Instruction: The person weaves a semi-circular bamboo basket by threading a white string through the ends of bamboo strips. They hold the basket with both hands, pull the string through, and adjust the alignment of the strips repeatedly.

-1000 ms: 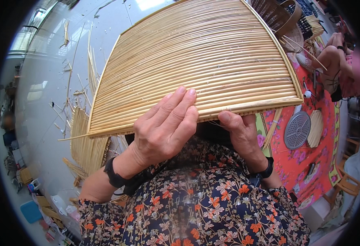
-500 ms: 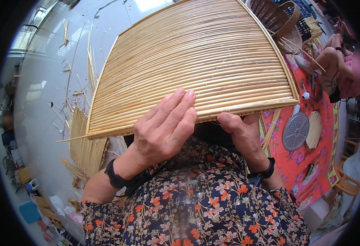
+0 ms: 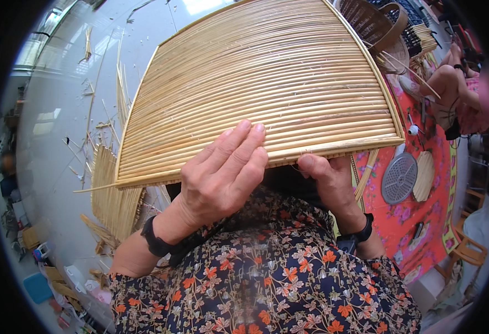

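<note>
A large flat mat of pale straw-coloured stalks (image 3: pixel 266 78), laid side by side within a thin border, tilts up in front of me. My left hand (image 3: pixel 222 164) grips its near edge. Two fingertips lie along the top stalks, another finger is bent at the edge, and the thumb is hidden. Farther right, my right hand (image 3: pixel 330 178) holds the same edge, its thumb against the rim and its other fingers mostly hidden beneath. A faint fine strand shows by that thumb. One stalk end sticks out at the mat's near left corner.
On the left floor lie a bundle of stalks (image 3: pixel 116 189) and loose scraps. To the right, a red floral cloth (image 3: pixel 417 234) bears a grey perforated disc (image 3: pixel 400 178) and a pale woven piece (image 3: pixel 424 177). Beyond are a brown basket (image 3: pixel 389 28) and a seated person (image 3: pixel 450 83).
The view has shifted very slightly. The mat's near left corner sits a touch farther left, and the right thumb has moved a little; both hands keep their places on the edge.
</note>
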Tool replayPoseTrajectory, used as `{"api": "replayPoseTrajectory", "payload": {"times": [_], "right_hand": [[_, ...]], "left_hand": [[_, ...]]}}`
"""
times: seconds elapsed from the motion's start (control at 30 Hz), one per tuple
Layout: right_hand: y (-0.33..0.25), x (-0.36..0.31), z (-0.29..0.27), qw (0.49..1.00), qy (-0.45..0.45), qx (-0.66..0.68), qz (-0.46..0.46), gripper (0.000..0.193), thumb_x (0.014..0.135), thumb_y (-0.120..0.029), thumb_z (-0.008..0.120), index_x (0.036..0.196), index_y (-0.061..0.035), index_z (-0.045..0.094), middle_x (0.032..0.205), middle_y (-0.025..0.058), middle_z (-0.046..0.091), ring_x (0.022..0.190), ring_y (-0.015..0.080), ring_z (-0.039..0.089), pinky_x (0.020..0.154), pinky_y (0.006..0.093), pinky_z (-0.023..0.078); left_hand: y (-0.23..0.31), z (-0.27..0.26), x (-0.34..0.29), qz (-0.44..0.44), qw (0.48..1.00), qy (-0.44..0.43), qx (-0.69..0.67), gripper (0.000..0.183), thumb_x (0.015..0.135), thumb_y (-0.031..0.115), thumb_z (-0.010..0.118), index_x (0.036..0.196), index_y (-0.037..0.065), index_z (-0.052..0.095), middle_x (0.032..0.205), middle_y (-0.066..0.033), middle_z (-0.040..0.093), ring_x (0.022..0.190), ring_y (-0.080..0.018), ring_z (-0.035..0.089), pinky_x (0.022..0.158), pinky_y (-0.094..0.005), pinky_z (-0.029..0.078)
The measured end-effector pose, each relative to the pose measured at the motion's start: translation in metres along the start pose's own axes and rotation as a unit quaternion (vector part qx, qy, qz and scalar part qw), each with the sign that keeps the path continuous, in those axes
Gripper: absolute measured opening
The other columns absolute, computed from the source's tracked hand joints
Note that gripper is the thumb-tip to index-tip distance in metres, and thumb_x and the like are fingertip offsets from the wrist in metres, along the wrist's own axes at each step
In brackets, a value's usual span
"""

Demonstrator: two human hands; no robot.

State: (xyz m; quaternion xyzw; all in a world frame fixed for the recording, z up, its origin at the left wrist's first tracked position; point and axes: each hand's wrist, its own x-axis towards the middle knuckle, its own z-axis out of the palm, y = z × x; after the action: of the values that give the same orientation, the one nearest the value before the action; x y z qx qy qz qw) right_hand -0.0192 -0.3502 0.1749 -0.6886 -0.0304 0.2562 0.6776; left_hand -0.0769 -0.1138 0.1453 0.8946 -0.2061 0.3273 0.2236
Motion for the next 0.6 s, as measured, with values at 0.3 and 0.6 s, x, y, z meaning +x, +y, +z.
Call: {"api": "replayPoseTrajectory", "payload": {"times": [0.3,0.6], "right_hand": [[0.017,0.006,-0.003,0.997,-0.027,0.067,-0.022,0.043,0.098,-0.017,0.081,0.136,0.0014,0.07,0.126,0.0053,0.074,0.112,0.0142,0.069,0.098,0.0316,0.056],[0.005,0.004,0.001,1.0,-0.022,0.012,-0.009,0.044,0.098,-0.017,0.081,0.135,0.0024,0.07,0.124,0.0045,0.074,0.111,0.013,0.068,0.097,0.0314,0.056]], "left_hand": [[-0.002,-0.004,0.0,-0.004,1.0,-0.006,-0.006,0.012,0.098,0.01,0.075,0.107,0.003,0.074,0.126,-0.0191,0.082,0.123,-0.036,0.079,0.101,-0.0446,0.066],[-0.002,-0.003,-0.003,-0.005,1.0,-0.006,-0.006,0.013,0.098,0.011,0.074,0.108,0.003,0.074,0.127,-0.0189,0.081,0.124,-0.036,0.078,0.101,-0.0446,0.066]]}}
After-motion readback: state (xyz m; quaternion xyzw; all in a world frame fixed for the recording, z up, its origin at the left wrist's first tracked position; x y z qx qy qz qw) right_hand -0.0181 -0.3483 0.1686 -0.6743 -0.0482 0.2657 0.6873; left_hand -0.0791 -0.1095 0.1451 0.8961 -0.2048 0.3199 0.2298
